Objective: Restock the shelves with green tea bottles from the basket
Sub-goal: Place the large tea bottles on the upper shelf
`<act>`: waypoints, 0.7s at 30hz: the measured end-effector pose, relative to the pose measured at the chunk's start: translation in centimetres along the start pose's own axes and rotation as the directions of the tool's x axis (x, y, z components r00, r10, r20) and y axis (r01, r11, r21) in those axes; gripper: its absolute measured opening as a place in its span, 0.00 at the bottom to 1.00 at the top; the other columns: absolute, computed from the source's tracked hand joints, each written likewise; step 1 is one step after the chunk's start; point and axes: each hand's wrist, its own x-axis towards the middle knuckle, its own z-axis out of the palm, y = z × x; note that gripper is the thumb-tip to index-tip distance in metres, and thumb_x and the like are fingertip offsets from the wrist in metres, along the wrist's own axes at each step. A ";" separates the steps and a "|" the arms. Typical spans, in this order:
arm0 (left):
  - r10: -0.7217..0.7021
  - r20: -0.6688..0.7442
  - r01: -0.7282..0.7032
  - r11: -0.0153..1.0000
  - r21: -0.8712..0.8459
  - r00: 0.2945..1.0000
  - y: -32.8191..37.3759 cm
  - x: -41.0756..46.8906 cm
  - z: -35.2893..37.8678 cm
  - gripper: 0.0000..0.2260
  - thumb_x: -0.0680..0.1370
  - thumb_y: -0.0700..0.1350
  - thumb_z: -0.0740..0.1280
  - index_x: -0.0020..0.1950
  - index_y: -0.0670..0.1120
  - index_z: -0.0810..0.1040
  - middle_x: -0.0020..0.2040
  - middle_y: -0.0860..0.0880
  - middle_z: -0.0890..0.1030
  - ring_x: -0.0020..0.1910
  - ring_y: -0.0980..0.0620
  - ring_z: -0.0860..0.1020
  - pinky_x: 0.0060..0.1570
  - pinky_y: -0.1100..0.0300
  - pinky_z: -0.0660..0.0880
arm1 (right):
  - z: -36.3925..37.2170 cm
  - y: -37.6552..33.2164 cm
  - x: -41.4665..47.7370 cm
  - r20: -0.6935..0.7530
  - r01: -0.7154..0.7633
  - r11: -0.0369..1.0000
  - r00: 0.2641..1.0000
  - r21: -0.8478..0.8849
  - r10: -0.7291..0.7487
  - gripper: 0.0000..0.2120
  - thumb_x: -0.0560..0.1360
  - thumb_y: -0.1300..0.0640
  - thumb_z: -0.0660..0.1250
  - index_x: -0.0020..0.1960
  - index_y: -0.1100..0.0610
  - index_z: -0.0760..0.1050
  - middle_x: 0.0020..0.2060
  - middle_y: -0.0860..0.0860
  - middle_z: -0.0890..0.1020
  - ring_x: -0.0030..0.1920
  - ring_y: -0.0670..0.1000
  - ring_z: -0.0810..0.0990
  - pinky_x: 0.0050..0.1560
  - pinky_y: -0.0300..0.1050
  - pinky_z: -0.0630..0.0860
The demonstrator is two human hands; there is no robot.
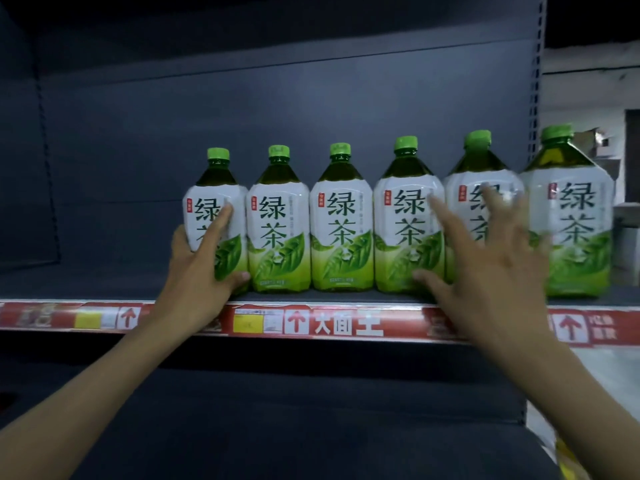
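Several green tea bottles with green caps and white-green labels stand upright in a row on the dark shelf (104,285). My left hand (201,268) is wrapped around the leftmost bottle (211,188), fingers across its label and thumb at its base. My right hand (485,268) is blurred, fingers spread, in front of the fifth bottle (478,168); its index finger lies over the fourth bottle (405,188). It grips nothing. The rightmost bottle (571,202) stands at the shelf's end. No basket is in view.
A red price strip (332,322) runs along the shelf's front edge. The shelf left of the bottles is bare. Below is another dark shelf (277,410). A perforated upright (535,98) bounds the shelf on the right. Something yellow (568,459) shows at the bottom right.
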 end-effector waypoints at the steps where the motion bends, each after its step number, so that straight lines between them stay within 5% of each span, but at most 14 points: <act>1: 0.008 -0.010 -0.008 1.000 0.002 1.000 0.0 0.0 0.1 0.44 0.74 0.42 0.73 0.76 0.68 0.49 0.76 0.48 0.51 0.75 0.43 0.59 0.74 0.49 0.58 | -0.6 1.5 0.1 -0.016 -0.057 0.998 0.998 0.001 0.057 0.45 0.67 0.35 0.71 0.77 0.37 0.50 0.78 0.58 0.48 0.77 0.66 0.43 0.69 0.76 0.50; 4: -0.002 -0.001 0.002 1.000 0.000 1.000 0.0 0.2 0.3 0.44 0.74 0.40 0.73 0.76 0.67 0.50 0.76 0.47 0.51 0.75 0.43 0.59 0.74 0.50 0.56 | -1.5 5.9 0.6 0.032 -0.199 0.976 0.980 0.088 0.197 0.45 0.66 0.38 0.73 0.75 0.36 0.51 0.77 0.56 0.47 0.76 0.69 0.45 0.68 0.77 0.55; 8: -0.019 0.019 0.019 1.000 -0.004 1.000 -0.1 0.5 0.7 0.44 0.74 0.41 0.73 0.77 0.67 0.50 0.76 0.46 0.52 0.74 0.43 0.59 0.73 0.52 0.56 | -1.4 7.4 0.4 0.099 -0.221 0.964 0.973 0.150 0.207 0.44 0.65 0.40 0.75 0.74 0.37 0.54 0.76 0.53 0.46 0.76 0.69 0.46 0.70 0.73 0.59; 12: -0.039 0.011 0.039 0.999 0.027 0.999 0.3 0.0 0.2 0.38 0.77 0.47 0.70 0.76 0.68 0.50 0.78 0.47 0.52 0.76 0.44 0.58 0.71 0.53 0.57 | -2.1 4.7 -0.5 -0.004 -0.203 0.965 0.978 0.165 0.206 0.42 0.67 0.46 0.76 0.74 0.42 0.56 0.75 0.59 0.52 0.75 0.68 0.51 0.69 0.72 0.59; 17: 0.093 -0.035 -0.066 0.884 0.463 0.995 -0.6 -5.7 -4.1 0.28 0.79 0.49 0.63 0.78 0.57 0.58 0.79 0.39 0.52 0.77 0.38 0.55 0.71 0.44 0.60 | -1.7 -6.3 -5.2 -0.120 0.225 0.898 0.974 0.377 -0.194 0.25 0.72 0.55 0.70 0.68 0.57 0.72 0.66 0.64 0.67 0.65 0.65 0.69 0.62 0.60 0.70; 21: 0.003 -0.035 0.020 0.773 0.634 0.999 -4.3 -14.6 -11.0 0.24 0.79 0.51 0.59 0.76 0.51 0.64 0.75 0.40 0.64 0.72 0.38 0.64 0.66 0.43 0.68 | -1.0 -17.7 -10.7 0.176 0.232 0.723 0.880 0.651 -0.441 0.22 0.77 0.51 0.66 0.69 0.51 0.70 0.65 0.56 0.68 0.61 0.58 0.72 0.53 0.51 0.73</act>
